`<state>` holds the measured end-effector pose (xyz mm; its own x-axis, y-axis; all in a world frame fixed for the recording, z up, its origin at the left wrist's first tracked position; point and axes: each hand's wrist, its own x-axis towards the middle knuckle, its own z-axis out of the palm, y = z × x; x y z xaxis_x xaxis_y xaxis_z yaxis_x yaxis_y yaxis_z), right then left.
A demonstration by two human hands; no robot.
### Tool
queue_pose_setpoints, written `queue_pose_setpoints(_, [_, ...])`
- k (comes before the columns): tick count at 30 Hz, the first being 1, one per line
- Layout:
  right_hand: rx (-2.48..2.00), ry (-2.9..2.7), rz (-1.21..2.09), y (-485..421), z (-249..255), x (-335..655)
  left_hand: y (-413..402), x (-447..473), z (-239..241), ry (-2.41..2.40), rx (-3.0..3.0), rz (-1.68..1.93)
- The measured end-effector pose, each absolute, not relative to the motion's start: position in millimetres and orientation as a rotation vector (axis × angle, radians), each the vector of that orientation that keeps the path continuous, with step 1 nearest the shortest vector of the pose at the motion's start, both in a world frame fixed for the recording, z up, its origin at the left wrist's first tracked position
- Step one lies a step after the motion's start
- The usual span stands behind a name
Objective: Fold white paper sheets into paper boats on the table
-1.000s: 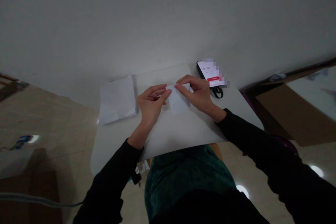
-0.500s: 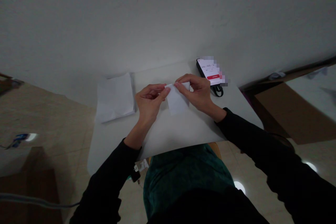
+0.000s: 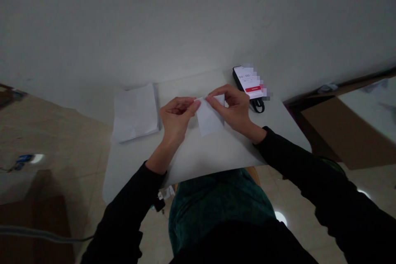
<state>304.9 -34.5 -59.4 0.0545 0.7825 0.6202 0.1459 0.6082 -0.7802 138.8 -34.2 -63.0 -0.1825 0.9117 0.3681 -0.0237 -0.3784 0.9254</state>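
White paper sheet (image 3: pixel 211 118), small, is what I watch on my head-camera feed: it is between the two hands, over the middle of the white table (image 3: pixel 198 159). From here I cannot tell whether its lower edge touches the tabletop. The left hand (image 3: pixel 176 119) holds the sheet's upper left corner, thumb and fingertips pinched close. The right hand (image 3: pixel 232 106) pinches the upper edge nearer its middle, thumb in front and fingers curled behind; the thumbs are near each other but apart. Left of the left hand I can see a stack of white paper (image 3: pixel 136 113) lying on the table. Beyond the right hand, near the table's far edge, a smartphone (image 3: pixel 247 81) shows timer digits and a red button, partly pixelated for me; a black strap loop (image 3: pixel 259 106) is at its near end. Dark green fabric (image 3: pixel 218 210) covers the lap below the table.
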Motion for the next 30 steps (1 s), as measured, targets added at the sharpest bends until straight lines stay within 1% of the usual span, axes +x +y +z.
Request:
queue_pose_setpoints(4, [-0.802,-1.408,0.714,-35,-62,303,-31,137,-67,1.041,1.273,1.687])
queue_pose_setpoints(8, [-0.870,-1.389,0.802,-33,-64,302,-29,135,-70,1.073,1.291,1.713])
queue_pose_setpoints(16, [-0.919,-1.309,0.842,-26,-70,301,-29,132,-70,1.105,1.467,1.714])
queue_pose_setpoints(25, [-0.889,-1.189,0.940,-13,-75,302,-22,129,-78,1.107,1.477,1.745])
queue_pose_setpoints(30, [-0.922,-1.234,0.903,-11,-77,306,-19,124,-77,1.171,1.510,1.702])
